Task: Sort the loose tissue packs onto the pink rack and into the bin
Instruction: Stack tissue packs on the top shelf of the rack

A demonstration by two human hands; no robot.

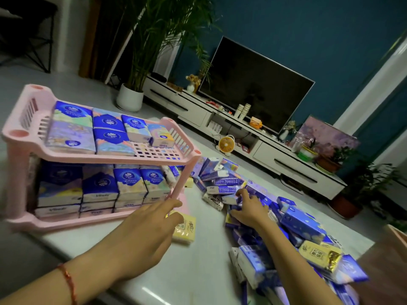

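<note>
Fingers [170, 204] of the left hand [147, 225]: straight, loosely spread, holding nothing, over a yellow pack [187, 230] that lies on the bench [193, 276] just beside the pink rack [123, 154]; contact cannot be told. Head view: right hand [250, 209] rests on the pile of loose tissue packs [301, 225], its fingers bent down among them; whether they grip one cannot be told. Rack: lower tier filled, upper tier bare only at its front right grid. Bin not identifiable. Step judged in hand: picking packs from the bench. Next move calls for closing on one pack and setting it in the bare grid.
</note>
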